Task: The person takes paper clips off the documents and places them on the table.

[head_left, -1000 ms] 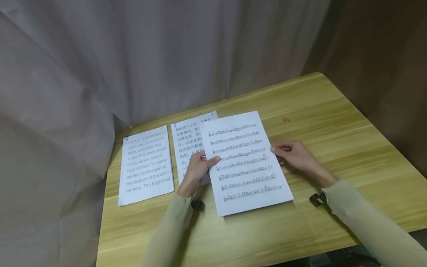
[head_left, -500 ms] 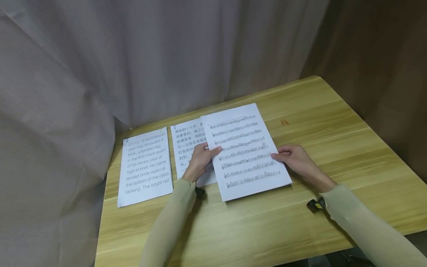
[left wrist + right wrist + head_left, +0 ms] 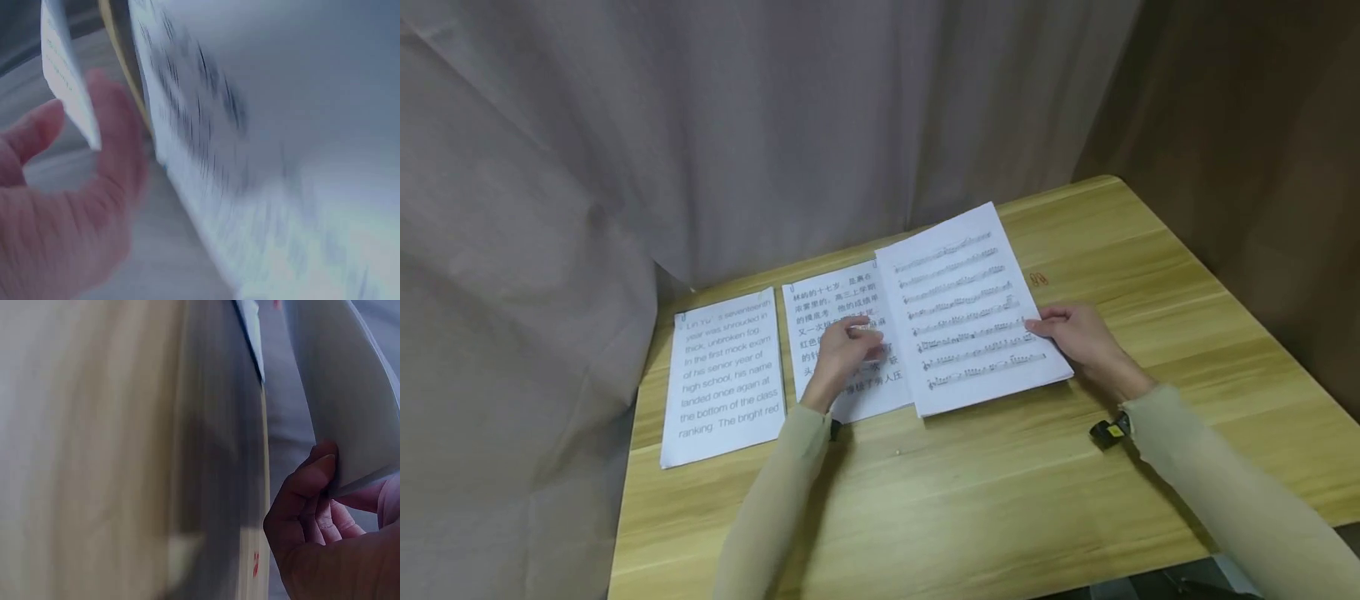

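Left of centre, our English stack [image 3: 726, 379] and Chinese stack [image 3: 837, 298] already carry corner clips [image 3: 791, 288], while at centre our right hand [image 3: 1084, 340] pinches the seemingly unclipped music sheets [image 3: 973, 312], our left hand [image 3: 841, 360] has fingers apart, and orange clips [image 3: 1038, 280] lie unused at right.

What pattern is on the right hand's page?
Sheet music: dark notation rows on white, clearest in the head view.

Table [image 3: 1000, 508]: yellowish wood grain, rounded far right corner
Grey curtain [image 3: 790, 125]: in folds, behind the table and left of it
Brown backdrop [image 3: 1262, 167]: right of the table
Dark objects [image 3: 1183, 581]: below the table's near edge, indistinct
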Available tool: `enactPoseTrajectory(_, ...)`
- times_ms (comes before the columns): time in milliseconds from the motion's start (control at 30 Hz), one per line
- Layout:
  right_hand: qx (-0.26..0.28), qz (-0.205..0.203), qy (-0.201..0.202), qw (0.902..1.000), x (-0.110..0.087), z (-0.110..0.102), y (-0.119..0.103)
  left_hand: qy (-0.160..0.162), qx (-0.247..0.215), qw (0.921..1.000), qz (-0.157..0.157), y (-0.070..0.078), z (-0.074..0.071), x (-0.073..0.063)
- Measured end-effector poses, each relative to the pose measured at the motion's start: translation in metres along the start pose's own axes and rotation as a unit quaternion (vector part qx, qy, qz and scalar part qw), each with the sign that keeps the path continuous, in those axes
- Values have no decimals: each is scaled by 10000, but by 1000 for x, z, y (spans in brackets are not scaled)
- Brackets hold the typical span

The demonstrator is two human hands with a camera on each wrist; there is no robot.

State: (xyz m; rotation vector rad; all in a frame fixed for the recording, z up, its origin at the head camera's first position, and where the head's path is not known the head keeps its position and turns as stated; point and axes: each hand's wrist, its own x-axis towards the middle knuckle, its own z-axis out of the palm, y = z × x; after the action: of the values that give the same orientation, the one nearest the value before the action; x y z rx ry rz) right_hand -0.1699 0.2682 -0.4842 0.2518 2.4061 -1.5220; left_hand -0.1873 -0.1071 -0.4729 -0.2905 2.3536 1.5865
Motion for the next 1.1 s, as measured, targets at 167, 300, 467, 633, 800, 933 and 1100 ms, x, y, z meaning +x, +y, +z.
enactPoseTrajectory(167,-367,-6,128,9992,20,-17,1,1396,2053,9685,187,-8,-21,-4)
enactPoseTrajectory(300,-639,-42,191,9978,34,-26,4,1667,2583,9515,-67,-19,-34,4)
enactPoseTrajectory(467,-912,-4,138,9957,45,-27,2,1639,2731,9473,-332,-32,-43,15)
enactPoseTrajectory(633,-1134,190,120,9933,49,-21,-2,1546,3022,9392,-517,-34,-47,25)
enactPoseTrajectory(800,-1390,242,251,9897,51,-16,-3,1493,3147,9344,-750,-29,-48,31)
enactPoseTrajectory(933,-1559,154,368,9870,50,-13,-4,1442,3154,9341,-849,-25,-49,35)
enactPoseTrajectory(1100,-1697,47,411,9846,48,-9,-6,1349,3046,9376,-1002,-24,-52,37)
